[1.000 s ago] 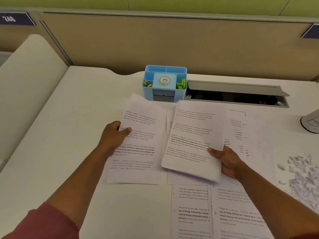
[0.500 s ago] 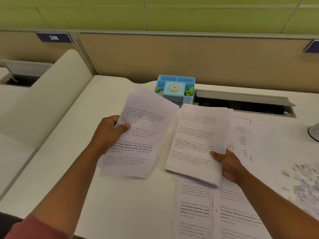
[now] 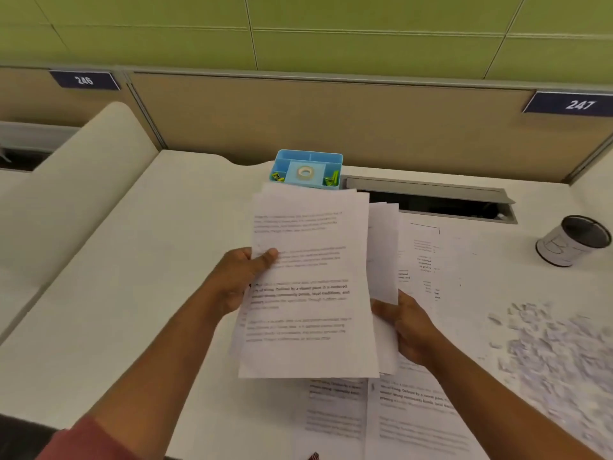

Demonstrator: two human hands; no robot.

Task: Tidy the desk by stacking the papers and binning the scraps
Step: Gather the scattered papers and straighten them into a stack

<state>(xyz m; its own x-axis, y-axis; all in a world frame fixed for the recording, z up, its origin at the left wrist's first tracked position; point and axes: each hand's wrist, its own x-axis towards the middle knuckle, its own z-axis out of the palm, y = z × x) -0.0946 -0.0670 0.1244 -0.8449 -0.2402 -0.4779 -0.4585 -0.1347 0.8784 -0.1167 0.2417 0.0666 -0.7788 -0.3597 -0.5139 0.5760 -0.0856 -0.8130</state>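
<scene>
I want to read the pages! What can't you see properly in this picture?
Head view:
- Small print on the held sheets: blurred.
- Right hand fingers: behind those sheets.
- Blue organiser front: hidden by the sheets.
- Loose pages on the desk: cut off by the bottom edge.

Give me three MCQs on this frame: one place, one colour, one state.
1. Where do the scraps lie?
A. right of the hands
B. in the organizer
C. left of the hands

2. What colour is the organizer?
A. red
B. blue
C. black

3. What is the left hand doing?
A. lying flat on the desk
B. gripping sheets
C. holding the cup

Key:
1 A: the scraps are strewn on the desk at the right of the view.
2 B: its walls are light blue.
3 B: its thumb lies across the front of the sheets, which are raised off the desk; the right hand holds more sheets behind them.
</scene>
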